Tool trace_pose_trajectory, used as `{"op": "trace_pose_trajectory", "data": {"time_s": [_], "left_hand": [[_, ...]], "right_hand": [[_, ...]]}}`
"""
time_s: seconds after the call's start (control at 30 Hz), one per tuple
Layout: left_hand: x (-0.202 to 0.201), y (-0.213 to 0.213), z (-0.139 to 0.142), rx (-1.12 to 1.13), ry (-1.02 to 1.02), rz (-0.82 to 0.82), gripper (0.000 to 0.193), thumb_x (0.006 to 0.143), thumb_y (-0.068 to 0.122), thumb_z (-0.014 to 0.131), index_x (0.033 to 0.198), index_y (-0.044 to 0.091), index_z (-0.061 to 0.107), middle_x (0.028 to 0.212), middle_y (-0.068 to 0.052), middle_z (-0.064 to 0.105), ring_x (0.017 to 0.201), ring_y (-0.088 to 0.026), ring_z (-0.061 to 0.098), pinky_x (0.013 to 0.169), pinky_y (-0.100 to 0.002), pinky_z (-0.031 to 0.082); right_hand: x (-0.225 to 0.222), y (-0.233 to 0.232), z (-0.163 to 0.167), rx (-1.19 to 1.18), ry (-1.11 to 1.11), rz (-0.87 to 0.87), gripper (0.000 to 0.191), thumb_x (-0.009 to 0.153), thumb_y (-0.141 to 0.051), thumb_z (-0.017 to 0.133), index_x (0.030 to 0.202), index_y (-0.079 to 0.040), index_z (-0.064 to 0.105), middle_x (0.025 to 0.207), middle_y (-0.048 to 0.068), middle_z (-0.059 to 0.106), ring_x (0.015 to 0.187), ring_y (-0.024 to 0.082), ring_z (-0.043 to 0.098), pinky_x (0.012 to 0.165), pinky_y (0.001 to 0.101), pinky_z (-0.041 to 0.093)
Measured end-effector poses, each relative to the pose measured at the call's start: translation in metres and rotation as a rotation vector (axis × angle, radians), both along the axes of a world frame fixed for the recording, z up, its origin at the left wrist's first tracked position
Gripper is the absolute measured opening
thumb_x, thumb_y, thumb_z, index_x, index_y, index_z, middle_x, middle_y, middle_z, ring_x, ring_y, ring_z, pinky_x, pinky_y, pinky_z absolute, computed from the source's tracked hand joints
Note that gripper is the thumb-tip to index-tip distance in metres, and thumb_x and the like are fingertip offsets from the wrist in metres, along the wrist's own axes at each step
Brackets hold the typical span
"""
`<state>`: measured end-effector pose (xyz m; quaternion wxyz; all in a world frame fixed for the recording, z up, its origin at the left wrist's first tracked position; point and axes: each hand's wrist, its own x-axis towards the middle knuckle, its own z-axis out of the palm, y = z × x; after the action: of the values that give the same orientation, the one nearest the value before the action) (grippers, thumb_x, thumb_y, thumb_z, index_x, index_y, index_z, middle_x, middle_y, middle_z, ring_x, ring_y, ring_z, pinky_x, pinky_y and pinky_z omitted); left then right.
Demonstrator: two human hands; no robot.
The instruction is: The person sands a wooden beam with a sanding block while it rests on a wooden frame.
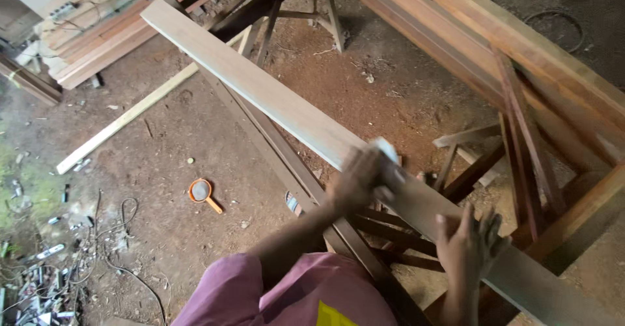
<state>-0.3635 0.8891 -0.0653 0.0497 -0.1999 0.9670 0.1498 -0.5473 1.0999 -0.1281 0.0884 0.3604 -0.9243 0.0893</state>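
Pressing a pale block (388,151) on the plank (273,95), left hand (359,181) curled.

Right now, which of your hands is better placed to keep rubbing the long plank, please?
Left. The left hand presses a pale sanding block onto the plank; the right hand only steadies the board nearer you.

Your left hand (357,181) presses a pale sanding block (388,153) onto the long plank (260,88) (it lies across dark trestles); your right hand (470,244) rests flat on it nearer you.
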Motion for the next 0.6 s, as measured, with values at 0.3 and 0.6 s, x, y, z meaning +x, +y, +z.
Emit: {"op": "trace_pose_trajectory", "data": {"time_s": [0.3, 0.6], "left_hand": [[0.029, -0.062, -0.005, -0.109, 0.140, 0.142, 0.098, 0.094, 0.077, 0.022, 0.166, 0.011, 0.016, 0.173, -0.015, 0.014, 0.161, -0.031, 0.011, 0.130, -0.052, 0.008], [0.032, -0.028, 0.022, 0.261, 0.102, 0.103, 0.095, 0.085, 0.061, 0.055, 0.160, 0.011, 0.025, 0.165, -0.018, 0.034, 0.155, -0.038, 0.028, 0.122, -0.057, 0.026]], "right_hand": [[-0.006, -0.006, -0.004, -0.036, -0.444, -0.162, 0.052, 0.110, -0.051, 0.043, 0.155, -0.025, 0.051, 0.149, 0.007, 0.062, 0.136, 0.035, 0.058, 0.128, 0.0579, 0.022], [0.006, -0.022, 0.009, 0.030, -0.321, -0.219, 0.050, 0.110, -0.047, 0.046, 0.150, -0.018, 0.055, 0.147, 0.015, 0.060, 0.137, 0.039, 0.054, 0.120, 0.0635, 0.034]]}}
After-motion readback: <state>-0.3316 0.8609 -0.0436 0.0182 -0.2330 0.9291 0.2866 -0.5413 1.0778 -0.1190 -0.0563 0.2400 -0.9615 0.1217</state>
